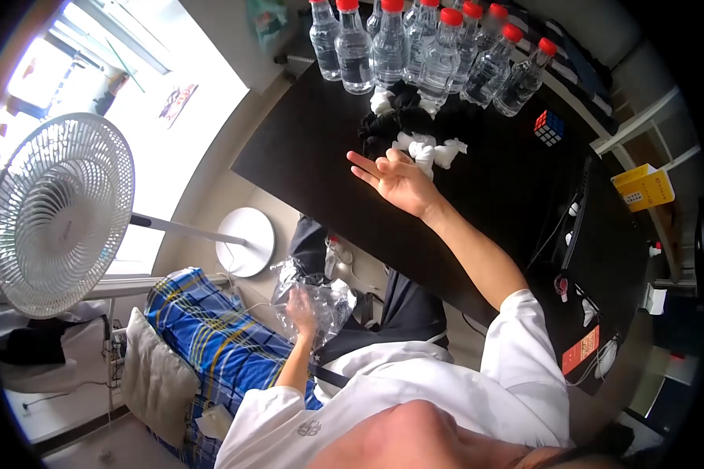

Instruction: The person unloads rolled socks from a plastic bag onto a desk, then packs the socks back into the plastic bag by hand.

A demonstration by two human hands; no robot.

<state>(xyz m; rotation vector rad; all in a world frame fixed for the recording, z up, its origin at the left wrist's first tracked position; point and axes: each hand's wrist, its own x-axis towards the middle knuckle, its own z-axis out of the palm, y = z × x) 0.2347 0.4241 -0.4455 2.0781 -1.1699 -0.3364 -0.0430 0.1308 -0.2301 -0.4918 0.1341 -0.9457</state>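
Note:
My left hand is low on the left, over my lap, closed on a crumpled clear plastic bag; part of its fingers is behind the shiny film. Over the dark table, my right hand has two fingers stretched out to the left and the others partly curled, with nothing visible in it. Just beyond it lie several bunched white cloth pieces and black ones. Clear bottles with red caps stand in a group behind these pieces.
A Rubik's cube lies at the table's right. Farther right are a yellow box, a red packet and a white mouse. A white fan stands at left, above a blue plaid cover.

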